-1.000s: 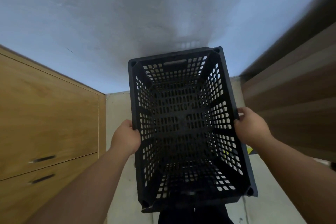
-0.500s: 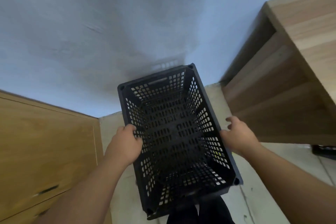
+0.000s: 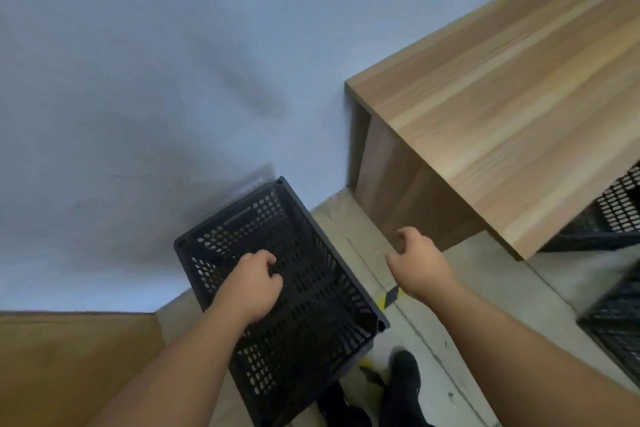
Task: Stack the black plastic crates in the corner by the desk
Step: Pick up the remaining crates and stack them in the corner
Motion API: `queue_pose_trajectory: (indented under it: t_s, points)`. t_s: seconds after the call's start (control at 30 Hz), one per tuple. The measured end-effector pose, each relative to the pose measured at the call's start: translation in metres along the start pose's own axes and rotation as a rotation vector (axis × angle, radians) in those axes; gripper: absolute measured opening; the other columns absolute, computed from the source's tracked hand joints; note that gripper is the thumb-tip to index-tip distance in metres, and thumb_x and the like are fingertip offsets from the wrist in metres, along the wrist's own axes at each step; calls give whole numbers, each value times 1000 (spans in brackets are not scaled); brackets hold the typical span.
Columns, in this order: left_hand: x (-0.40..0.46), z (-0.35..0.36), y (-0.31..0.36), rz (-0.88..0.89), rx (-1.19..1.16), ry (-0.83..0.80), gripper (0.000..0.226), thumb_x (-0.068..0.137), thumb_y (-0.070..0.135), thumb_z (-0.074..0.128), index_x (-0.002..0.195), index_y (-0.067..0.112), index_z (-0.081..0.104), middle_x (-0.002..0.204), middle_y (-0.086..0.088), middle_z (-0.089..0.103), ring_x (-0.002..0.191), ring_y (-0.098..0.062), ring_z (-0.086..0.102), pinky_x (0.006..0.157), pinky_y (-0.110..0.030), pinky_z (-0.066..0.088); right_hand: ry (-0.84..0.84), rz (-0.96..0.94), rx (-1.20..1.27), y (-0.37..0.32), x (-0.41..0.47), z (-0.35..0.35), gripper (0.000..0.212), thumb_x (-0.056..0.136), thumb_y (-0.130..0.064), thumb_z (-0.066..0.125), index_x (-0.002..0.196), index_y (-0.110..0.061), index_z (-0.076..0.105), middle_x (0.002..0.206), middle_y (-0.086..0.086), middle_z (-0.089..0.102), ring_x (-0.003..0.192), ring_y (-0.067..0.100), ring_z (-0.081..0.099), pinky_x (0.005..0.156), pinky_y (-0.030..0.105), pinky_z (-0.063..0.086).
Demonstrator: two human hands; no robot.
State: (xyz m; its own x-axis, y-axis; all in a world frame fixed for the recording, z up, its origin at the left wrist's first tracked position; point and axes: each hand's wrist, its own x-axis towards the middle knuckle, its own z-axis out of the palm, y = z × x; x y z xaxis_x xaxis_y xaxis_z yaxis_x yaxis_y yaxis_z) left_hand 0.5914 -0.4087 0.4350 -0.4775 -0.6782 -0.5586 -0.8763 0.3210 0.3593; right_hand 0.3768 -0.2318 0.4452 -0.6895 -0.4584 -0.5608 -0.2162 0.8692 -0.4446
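Sitting on the floor (image 3: 478, 295) against the pale blue wall (image 3: 138, 80), the black plastic crate (image 3: 304, 305) stood open side up, its walls and base a lattice of small rectangular holes with a slot handle near the top of the far wall. It lay in the gap between a wooden cabinet (image 3: 69, 367) at the lower left edge of the view and the desk (image 3: 502, 97) at the right, with its far corner touching the wall and its long sides angled away from it.

The left hand (image 3: 254, 282) hovered over the crate's open top, fingers loosely curled with nothing held; whether it brushed the left rim could not be told. The right hand (image 3: 417, 262) hung clear of the crate, above bare floor between the crate and the desk's side panel, fingers also loosely curled and empty.

A strip of black and yellow tape (image 3: 389, 298) marked the floor just beside the crate's right rim. More black crates (image 3: 616, 315) stood at the right edge of the view, one partly under the desk top, well apart from the first. A black shoe (image 3: 403, 378) rested on the floor near the crate's near corner. Motion blur softened most edges.
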Motion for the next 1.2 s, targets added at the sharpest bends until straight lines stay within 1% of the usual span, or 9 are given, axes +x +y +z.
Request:
queue_pose_trajectory:
  t_s: [0.1, 0.23, 0.4, 0.53, 0.67, 0.73, 0.83, 1.1, 1.2]
  points:
    - [-8, 4, 49, 93, 19, -30, 45, 104, 31, 56, 148, 22, 53, 143, -1, 52, 107, -13, 59, 94, -32, 52, 26, 24, 51, 23, -15, -30, 58, 96, -30, 55, 151, -19, 41, 143, 15, 53, 120, 35, 59, 99, 44, 52]
    - [-21, 15, 112, 200, 81, -52, 45, 104, 29, 55, 148, 21, 52, 143, -2, 53, 114, -16, 58, 102, -33, 49, 85, 64, 164, 64, -32, -74, 55, 97, -27, 55, 150, -17, 42, 142, 16, 52, 115, 34, 61, 97, 41, 52]
    - [-46, 47, 196, 285, 178, -63, 44, 99, 27, 59, 142, 16, 58, 140, -9, 57, 118, -24, 60, 107, -39, 47, 179, 164, 246, 150, -68, -131, 56, 95, -26, 54, 149, -17, 45, 139, 14, 55, 117, 34, 61, 92, 37, 49]
    - [-80, 97, 267, 341, 239, -110, 49, 101, 28, 59, 148, 19, 52, 147, -8, 54, 127, -25, 59, 109, -40, 47, 244, 238, 282, 233, -103, -179, 56, 94, -26, 55, 149, -16, 45, 141, 15, 54, 122, 36, 58, 96, 38, 47]
    - [-127, 162, 350, 478, 290, -191, 47, 103, 29, 55, 149, 21, 50, 147, -5, 52, 115, -18, 59, 101, -34, 50, 321, 326, 316, 322, -139, -225, 58, 92, -25, 53, 148, -15, 46, 131, 17, 61, 118, 37, 60, 94, 37, 48]
    - [-150, 192, 394, 556, 320, -221, 48, 103, 29, 54, 150, 19, 50, 146, -6, 52, 111, -19, 62, 100, -35, 51, 362, 373, 341, 361, -155, -245, 57, 93, -25, 53, 149, -16, 46, 134, 18, 59, 120, 37, 59, 98, 38, 48]
    - [-179, 229, 457, 656, 393, -252, 50, 103, 30, 53, 151, 19, 49, 149, -6, 50, 125, -22, 60, 106, -34, 49, 423, 444, 392, 416, -174, -269, 56, 94, -28, 54, 148, -17, 47, 141, 15, 56, 123, 36, 58, 99, 38, 47]
    - [-206, 301, 571, 787, 492, -296, 49, 102, 29, 56, 150, 23, 50, 148, -1, 49, 125, -24, 61, 107, -41, 50, 532, 596, 539, 520, -194, -308, 55, 93, -30, 58, 146, -17, 49, 138, 13, 58, 122, 35, 59, 103, 40, 48]
    - [-197, 327, 606, 810, 537, -335, 49, 102, 30, 55, 150, 23, 49, 149, -3, 49, 125, -25, 61, 108, -42, 50, 556, 668, 568, 553, -192, -322, 55, 94, -29, 58, 145, -16, 48, 136, 14, 58, 119, 34, 60, 100, 37, 48]
